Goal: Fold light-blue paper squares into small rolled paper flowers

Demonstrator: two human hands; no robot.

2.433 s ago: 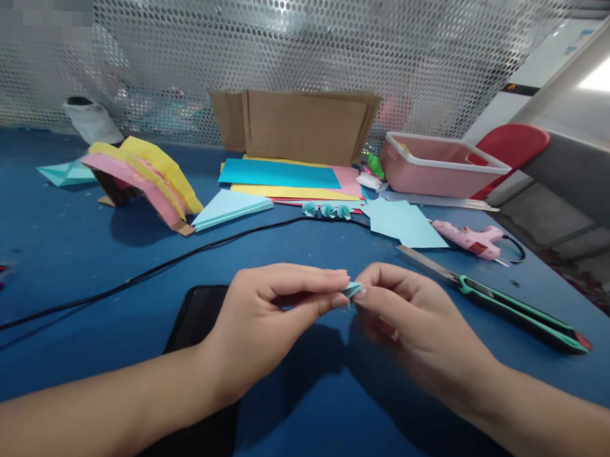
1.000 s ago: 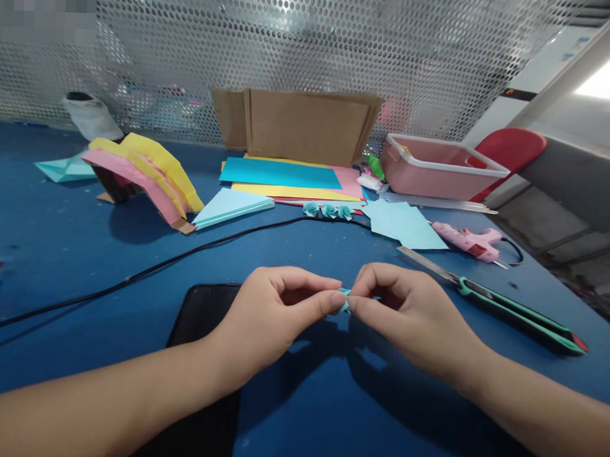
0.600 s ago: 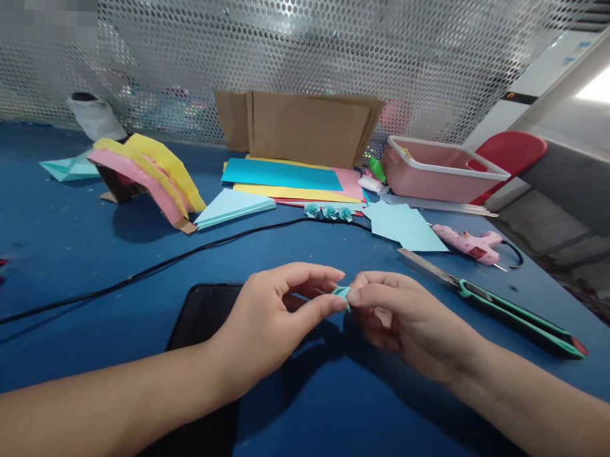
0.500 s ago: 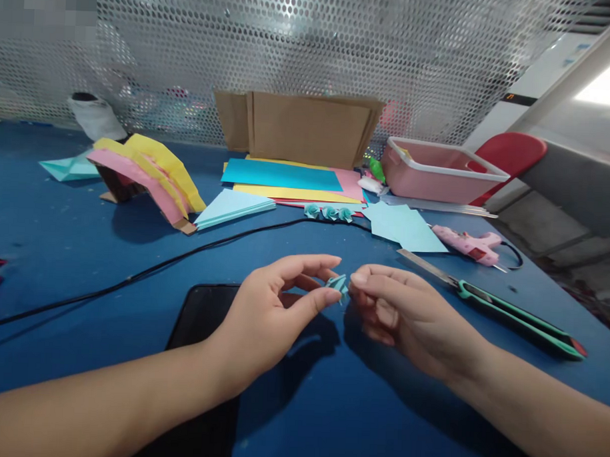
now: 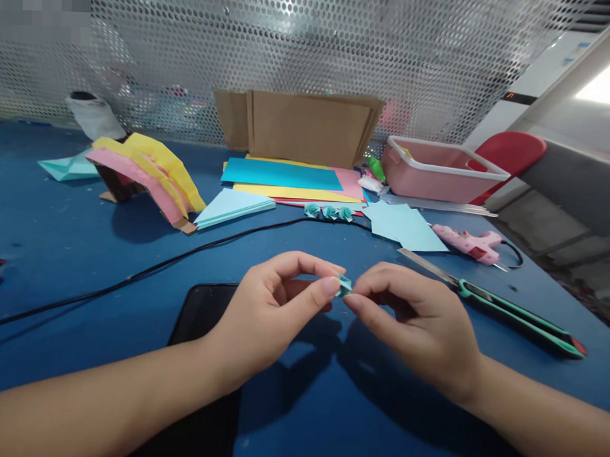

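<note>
A small light-blue folded paper flower [image 5: 344,286] is held above the blue table, between my two hands. My left hand [image 5: 282,304] pinches it between thumb and fingertips. From the other side, the thumb and index finger of my right hand [image 5: 416,319] close on its right edge. Fingertips cover much of the flower. Beyond my hands, three similar paper flowers [image 5: 329,212] stand in a row. To their right lie light-blue paper squares [image 5: 402,225], to their left a stack of folded light-blue paper triangles [image 5: 236,207].
A utility knife [image 5: 516,319] with its blade out lies right of my right hand, near a pink glue gun [image 5: 469,244]. A black phone [image 5: 196,318] lies under my left forearm. A black cable [image 5: 184,251] crosses the table. Behind stand a pink basket [image 5: 437,176] and cardboard [image 5: 308,128].
My right hand has turned and moved in, and its thumb and index finger now grip the flower's right edge. The left hand keeps its pinch, nearly in place.
</note>
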